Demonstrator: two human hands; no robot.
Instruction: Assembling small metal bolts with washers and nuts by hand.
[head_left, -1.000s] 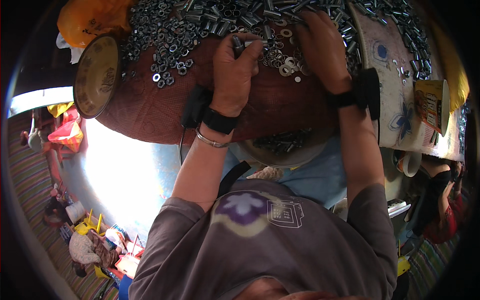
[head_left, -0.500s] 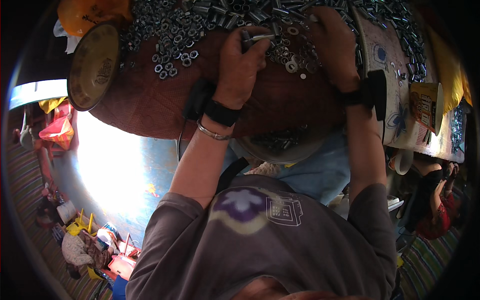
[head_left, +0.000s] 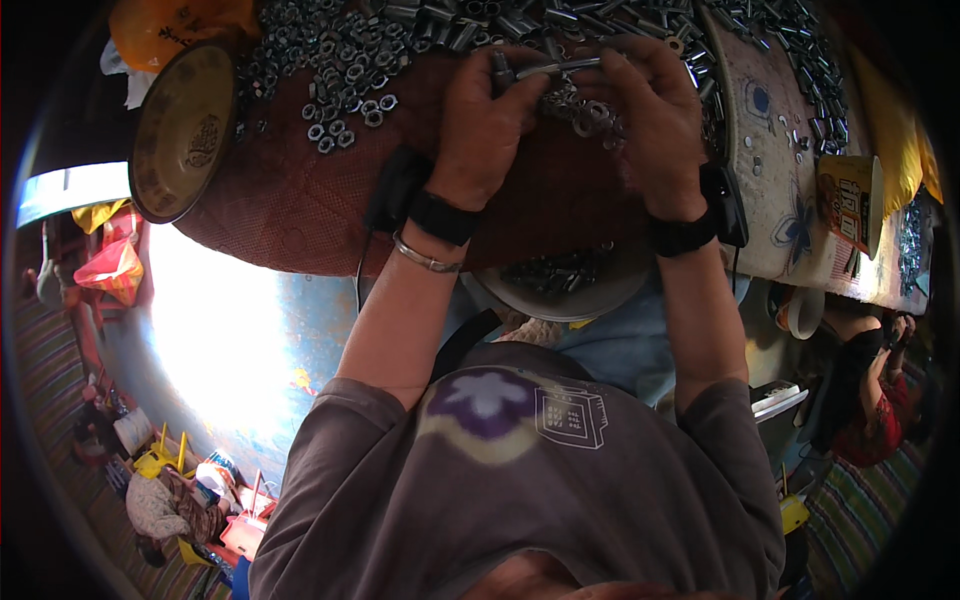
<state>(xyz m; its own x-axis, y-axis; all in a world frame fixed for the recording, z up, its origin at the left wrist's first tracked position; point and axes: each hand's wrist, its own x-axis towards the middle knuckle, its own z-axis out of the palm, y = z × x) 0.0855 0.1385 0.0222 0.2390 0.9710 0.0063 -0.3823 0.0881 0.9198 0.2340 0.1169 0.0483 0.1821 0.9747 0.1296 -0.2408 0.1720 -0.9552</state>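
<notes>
My left hand [head_left: 485,125] is closed around a shiny metal bolt [head_left: 540,71], which lies crosswise and points right. A short dark cylindrical piece [head_left: 502,68] also sticks up from its grip. At the bolt's right end, the fingertips of my right hand [head_left: 655,120] are pinched together; whatever small thing they hold is hidden. Loose flat washers [head_left: 590,118] lie between and just below both hands on the dark red cloth [head_left: 310,215]. Left of my left hand spreads a heap of hex nuts [head_left: 350,80], with metal sleeves [head_left: 465,35] piled behind.
A brown bowl [head_left: 185,135] leans at the left by an orange bag [head_left: 180,30]. Below the table edge, a basin [head_left: 600,300] holds metal parts. At right, a patterned surface [head_left: 760,190] bears more sleeves and a paper cup [head_left: 850,205]. Other people sit lower left and right.
My right hand has moved left from the washers to the bolt's end, its fingers meeting it. My left hand keeps its hold, nearly in place.
</notes>
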